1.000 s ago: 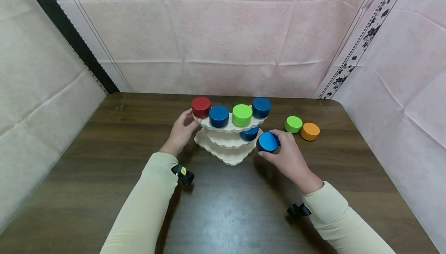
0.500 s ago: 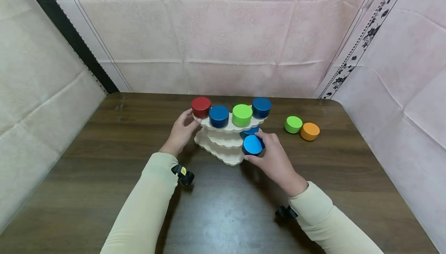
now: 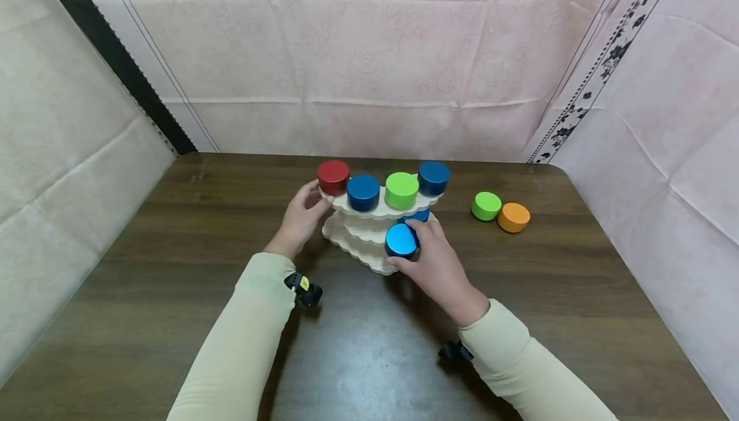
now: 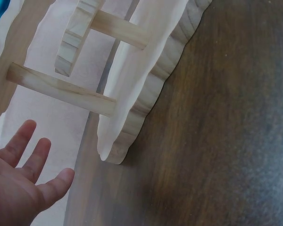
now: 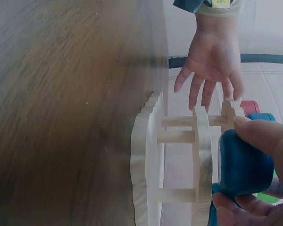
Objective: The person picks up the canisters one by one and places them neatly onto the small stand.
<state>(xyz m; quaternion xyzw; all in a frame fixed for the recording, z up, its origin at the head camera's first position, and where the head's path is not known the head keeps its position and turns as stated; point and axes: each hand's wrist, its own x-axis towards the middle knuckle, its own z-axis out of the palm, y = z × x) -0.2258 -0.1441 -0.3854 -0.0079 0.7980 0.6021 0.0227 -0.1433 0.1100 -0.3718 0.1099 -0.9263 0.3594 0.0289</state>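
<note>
A pale wooden three-tier stand (image 3: 356,246) with scalloped edges stands on the table. My left hand (image 3: 299,219) pinches the left corner of its top tier between thumb and forefinger; the other fingers (image 4: 28,141) spread out in the left wrist view. With thumb and fingers my right hand (image 3: 435,267) grips a blue cylinder (image 3: 399,240) at the front of the stand, close over the middle tier (image 5: 202,165) in the right wrist view. Another blue cylinder (image 3: 418,215) sits on that tier, partly hidden. The top tier bears a red cylinder (image 3: 333,178), two blue ones and a green one (image 3: 401,191).
To the right of the stand, a green cylinder (image 3: 486,206) and an orange cylinder (image 3: 513,218) sit side by side on the brown wooden table (image 3: 202,292). Pale cloth (image 3: 369,55) hangs behind the table and along both sides.
My right hand has carried the blue cylinder leftward, from beside the stand's right edge to its front. The left hand has stayed at the top tier's corner.
</note>
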